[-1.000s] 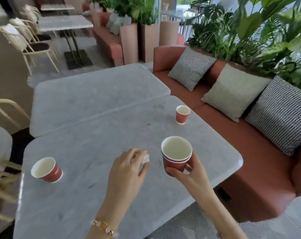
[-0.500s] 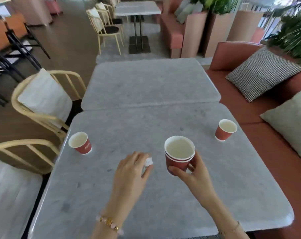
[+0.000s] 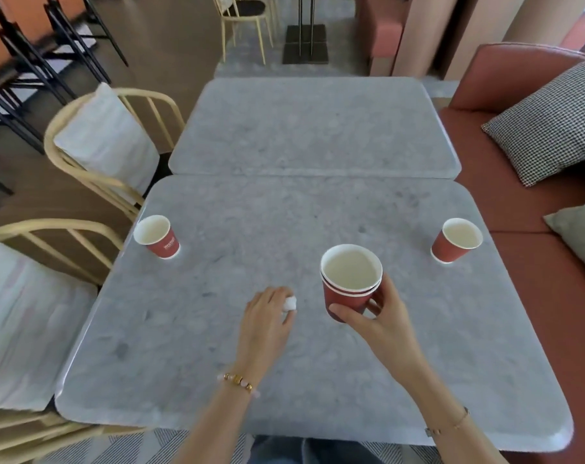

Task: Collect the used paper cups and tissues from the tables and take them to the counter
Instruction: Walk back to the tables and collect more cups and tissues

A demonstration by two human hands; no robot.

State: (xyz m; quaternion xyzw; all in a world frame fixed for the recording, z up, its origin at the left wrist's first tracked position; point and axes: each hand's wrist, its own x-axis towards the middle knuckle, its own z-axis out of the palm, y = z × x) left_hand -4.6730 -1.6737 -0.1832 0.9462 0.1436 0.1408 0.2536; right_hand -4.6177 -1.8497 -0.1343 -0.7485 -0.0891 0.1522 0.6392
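1. The near table (image 3: 190,346) butts against a second table (image 3: 314,128) along its far edge. Both tops are grey stone with rounded corners.
2. A red bench (image 3: 532,266) runs close along the right edge, and two cream chairs (image 3: 93,145) stand tight against the left edge. The widest bare surface lies at the table's middle and near side.
3. The right hand (image 3: 381,321) reaches in from the near edge. Its thumb and fingers are wrapped round two stacked cups (image 3: 349,289), which it holds upright over the table's middle.
4. The left hand (image 3: 266,318) is palm down with its fingers curled, pinching a crumpled white tissue (image 3: 290,303) just left of the stack.
5. One cup (image 3: 158,237) stands upright by the left edge; its white print is too small to read.
6. Another cup (image 3: 455,241) stands by the right edge.
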